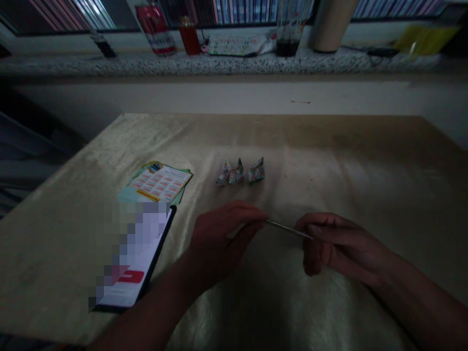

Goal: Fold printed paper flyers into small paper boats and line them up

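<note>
My left hand (219, 241) and my right hand (336, 246) are held above a table covered in a pale gold cloth (329, 165). Between them they pinch a thin sheet of paper (287, 228), seen edge-on, each hand closed on one end. Beyond the hands, three small folded paper pieces (239, 172) stand in a row on the cloth. They are printed in mixed colours and each comes to a point at the top.
A stack of printed sheets (159, 183) lies at the left, with a phone (135, 261) in front of it, its screen lit. A stone ledge (234, 63) at the back holds a red can, a red jar, a dark glass and a beige cylinder.
</note>
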